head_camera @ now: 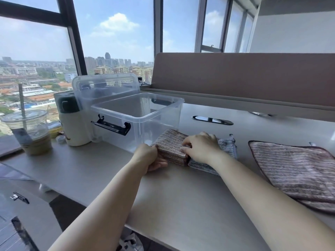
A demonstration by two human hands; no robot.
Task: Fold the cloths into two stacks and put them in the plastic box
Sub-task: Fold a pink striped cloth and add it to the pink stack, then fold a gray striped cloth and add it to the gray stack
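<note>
Head view — hands (150, 156) seemingly around stack (170, 147)

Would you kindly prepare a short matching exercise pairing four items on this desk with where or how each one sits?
Items:
1. clear plastic box
2. brown folded stack
3. unfolded striped cloth
4. white thermos

States:
A. lies flat at the desk's right
B. held by left hand and right hand
C. stands left of the box
D. open, nothing inside

Pairs: 1-D, 2-B, 3-A, 4-C

A brown striped folded cloth (171, 148) is lying beside a grey striped one (225, 148), a mauve striped cloth (297, 172) showing lower right, behind them a clear box (137, 115) with black latches.
</note>
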